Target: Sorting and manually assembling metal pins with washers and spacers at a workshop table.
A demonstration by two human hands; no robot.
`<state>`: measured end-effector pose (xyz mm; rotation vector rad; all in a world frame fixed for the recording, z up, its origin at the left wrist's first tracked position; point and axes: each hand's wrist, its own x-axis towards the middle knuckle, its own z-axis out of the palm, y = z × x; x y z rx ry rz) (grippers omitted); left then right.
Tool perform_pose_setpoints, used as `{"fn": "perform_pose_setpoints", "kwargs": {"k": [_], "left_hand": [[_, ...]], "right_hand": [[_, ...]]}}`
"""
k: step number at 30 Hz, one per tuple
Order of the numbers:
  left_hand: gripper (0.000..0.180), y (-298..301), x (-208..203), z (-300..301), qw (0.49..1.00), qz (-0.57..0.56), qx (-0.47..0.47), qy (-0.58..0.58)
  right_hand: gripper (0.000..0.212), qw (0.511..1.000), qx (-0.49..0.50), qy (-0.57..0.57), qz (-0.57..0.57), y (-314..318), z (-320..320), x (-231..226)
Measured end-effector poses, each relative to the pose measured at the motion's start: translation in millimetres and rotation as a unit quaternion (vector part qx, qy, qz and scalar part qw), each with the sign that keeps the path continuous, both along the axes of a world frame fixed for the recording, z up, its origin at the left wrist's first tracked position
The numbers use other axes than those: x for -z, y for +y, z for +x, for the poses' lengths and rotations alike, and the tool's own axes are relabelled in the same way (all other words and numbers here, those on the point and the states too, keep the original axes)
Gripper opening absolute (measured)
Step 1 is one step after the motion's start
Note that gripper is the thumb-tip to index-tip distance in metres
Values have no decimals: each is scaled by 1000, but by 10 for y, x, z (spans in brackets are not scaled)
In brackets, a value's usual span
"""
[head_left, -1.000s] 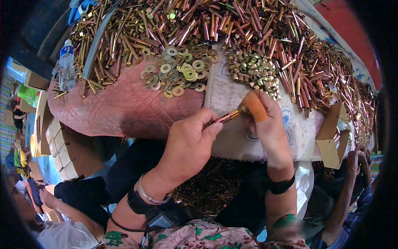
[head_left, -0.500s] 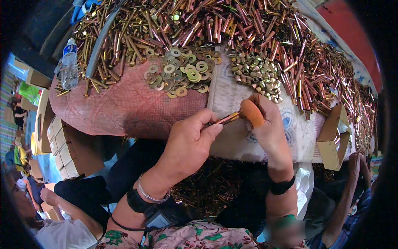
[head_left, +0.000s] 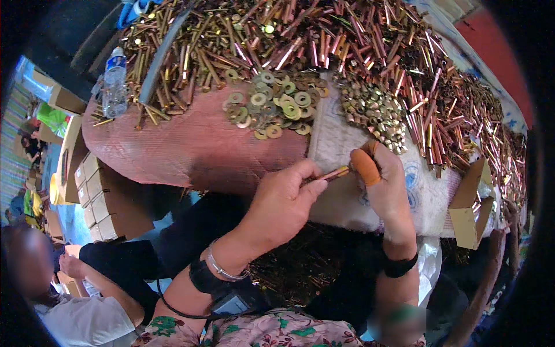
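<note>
So the left hand (head_left: 286, 199) has a thin coppery metal rod (head_left: 334, 174) pinched snugly between thumb and fingers, and that piece sits out over the white cloth (head_left: 341, 211), right near the front edge of the work surface. Its brassy end points toward the right hand (head_left: 386, 185), which is curled up close with an orange finger cover (head_left: 365, 168) on. Can't tell if that hand is gripping anything, or whether it's actually touching the rod, since the fingertips are kind of hidden. Progress-wise, I'd say this one piece is mid-handling, and I can't make out whether anything on it is finished. There's a ton lying loose, though: flat washers (head_left: 289, 106) heaped on the reddish cover (head_left: 202, 144), a cluster of small brassy caps (head_left: 378, 118) just beyond the right hand, and a huge spread of coppery rods and tubes (head_left: 324, 43) behind all that. A cardboard box (head_left: 464, 203) stands open over on the right with shiny stuff inside, but how many done pieces there are, if any, is anyone's guess
</note>
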<state>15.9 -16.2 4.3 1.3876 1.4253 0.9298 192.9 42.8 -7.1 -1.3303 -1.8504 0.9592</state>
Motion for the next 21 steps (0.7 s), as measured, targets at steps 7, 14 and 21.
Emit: {"fn": "perform_pose_setpoints", "kwargs": {"k": [7,14,21], "left_hand": [[14,-55,-61,-129,990,-9,118,78],[15,-213,162,-148,932,44,275,231],[16,265,-64,-590,982,70,-4,175]], "right_hand": [[20,973,23,200,-109,15,-83,-32],[16,986,14,138,-97,17,-125,-24],[14,990,22,119,-71,43,-134,47]]}}
